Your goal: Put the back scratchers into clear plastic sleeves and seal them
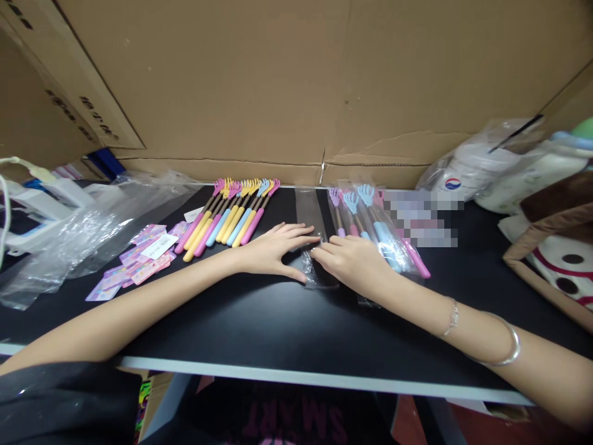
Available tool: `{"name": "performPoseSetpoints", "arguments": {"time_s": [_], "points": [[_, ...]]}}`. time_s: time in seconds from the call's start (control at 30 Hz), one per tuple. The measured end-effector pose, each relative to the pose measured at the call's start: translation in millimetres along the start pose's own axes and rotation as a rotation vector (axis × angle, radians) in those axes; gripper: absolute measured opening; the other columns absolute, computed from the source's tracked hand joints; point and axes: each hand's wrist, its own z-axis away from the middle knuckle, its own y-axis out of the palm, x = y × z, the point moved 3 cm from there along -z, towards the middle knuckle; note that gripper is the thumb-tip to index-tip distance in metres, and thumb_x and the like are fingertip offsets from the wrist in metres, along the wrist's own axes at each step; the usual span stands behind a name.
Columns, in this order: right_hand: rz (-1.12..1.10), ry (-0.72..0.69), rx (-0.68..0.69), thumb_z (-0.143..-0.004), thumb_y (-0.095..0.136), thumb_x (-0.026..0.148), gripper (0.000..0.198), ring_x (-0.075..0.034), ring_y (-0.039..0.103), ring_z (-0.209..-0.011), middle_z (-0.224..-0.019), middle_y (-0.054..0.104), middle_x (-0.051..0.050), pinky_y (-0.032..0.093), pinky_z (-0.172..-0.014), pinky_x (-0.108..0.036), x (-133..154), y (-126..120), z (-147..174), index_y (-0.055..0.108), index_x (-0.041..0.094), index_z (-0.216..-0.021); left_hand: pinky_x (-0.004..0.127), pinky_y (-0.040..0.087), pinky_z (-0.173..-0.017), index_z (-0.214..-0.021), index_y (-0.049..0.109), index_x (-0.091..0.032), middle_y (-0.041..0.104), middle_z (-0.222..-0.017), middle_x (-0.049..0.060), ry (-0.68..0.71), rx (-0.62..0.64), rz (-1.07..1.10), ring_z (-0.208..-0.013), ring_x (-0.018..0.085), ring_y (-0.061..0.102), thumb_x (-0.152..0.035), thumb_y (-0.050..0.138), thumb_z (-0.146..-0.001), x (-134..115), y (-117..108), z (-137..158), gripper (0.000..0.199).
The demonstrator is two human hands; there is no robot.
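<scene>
A narrow clear plastic bag [307, 210] lies flat on the black table between my hands. My left hand [273, 248] is at its left edge, thumb and fingers spread. From the right, my right hand [354, 261] has its fingers bent together at the bag, seeming to pinch its edge; the fingertips partly hide the spot. Beyond my left hand, several back scratchers [231, 222] with pink, yellow and blue handles lie side by side. More back scratchers in clear bags [382, 238] lie just behind my right hand, which covers part of them.
Small printed cards [143, 256] are scattered at the left, beside a heap of clear plastic bags [88, 225]. A lidded white cup [477, 167] in plastic and a brown-strapped bag [560, 247] stand at the right. A cardboard wall [296, 86] closes off the back.
</scene>
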Motion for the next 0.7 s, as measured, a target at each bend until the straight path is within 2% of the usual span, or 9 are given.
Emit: {"name": "performPoseSetpoints", "arguments": {"time_s": [0.13, 0.27, 0.4, 0.5, 0.6, 0.7], "points": [[-0.125, 0.14, -0.062, -0.088, 0.053, 0.016, 0.016, -0.016, 0.06, -0.066, -0.069, 0.068, -0.003, 0.032, -0.057, -0.028, -10.1, -3.7, 0.1, 0.066, 0.019, -0.08, 0.054, 0.009, -0.118, -0.143, 0.038, -0.027, 0.031, -0.154, 0.008, 0.061, -0.02, -0.091, -0.144, 0.027, 0.023, -0.064, 0.047, -0.087, -6.4, -7.3, 0.9, 0.068], [-0.371, 0.37, -0.132, -0.088, 0.055, 0.021, 0.009, -0.014, 0.064, -0.068, -0.077, 0.07, 0.001, 0.037, -0.058, -0.024, -29.7, -11.8, -1.4, 0.064, 0.023, -0.086, 0.052, 0.011, -0.118, -0.145, 0.035, -0.026, 0.038, -0.15, 0.007, 0.107, -0.17, -0.198, -0.14, 0.025, 0.032, -0.059, 0.039, -0.093, -7.2, -26.5, 2.6, 0.061], [-0.873, 0.475, -0.244, -0.09, 0.055, 0.027, 0.007, -0.016, 0.067, -0.078, -0.083, 0.07, -0.001, 0.047, -0.068, -0.026, -42.4, -20.6, -4.8, 0.058, 0.021, -0.089, 0.047, 0.017, -0.118, -0.146, 0.031, -0.02, 0.039, -0.149, 0.01, 0.091, -0.366, -0.374, -0.139, 0.025, 0.034, -0.05, 0.048, -0.093, -4.5, -44.8, 5.4, 0.063], [-1.282, 0.578, -0.297, -0.088, 0.061, 0.035, 0.016, -0.018, 0.069, -0.082, -0.086, 0.069, -0.002, 0.052, -0.075, -0.031, -43.2, -19.7, -6.4, 0.053, 0.022, -0.088, 0.048, 0.017, -0.117, -0.146, 0.03, -0.021, 0.038, -0.15, 0.011, 0.085, -0.505, -0.485, -0.139, 0.026, 0.034, -0.049, 0.057, -0.088, -6.1, -52.0, 9.1, 0.069], [-1.57, 0.708, -0.3, -0.083, 0.067, 0.04, 0.024, -0.017, 0.069, -0.08, -0.089, 0.069, -0.001, 0.053, -0.079, -0.034, -37.0, -13.9, -6.6, 0.051, 0.023, -0.089, 0.05, 0.016, -0.117, -0.144, 0.033, -0.026, 0.038, -0.149, 0.01, 0.127, -0.581, -0.574, -0.138, 0.028, 0.035, -0.045, 0.061, -0.087, -11.0, -53.0, 13.2, 0.066], [-1.797, 0.778, -0.258, -0.081, 0.069, 0.04, 0.025, -0.016, 0.068, -0.082, -0.093, 0.07, 0.0, 0.053, -0.083, -0.036, -28.9, -7.8, -7.1, 0.052, 0.023, -0.09, 0.047, 0.026, -0.113, -0.14, 0.04, -0.029, 0.044, -0.145, 0.009, 0.177, -0.609, -0.614, -0.131, 0.026, 0.044, -0.038, 0.057, -0.09, -14.5, -52.5, 15.8, 0.054]]}}
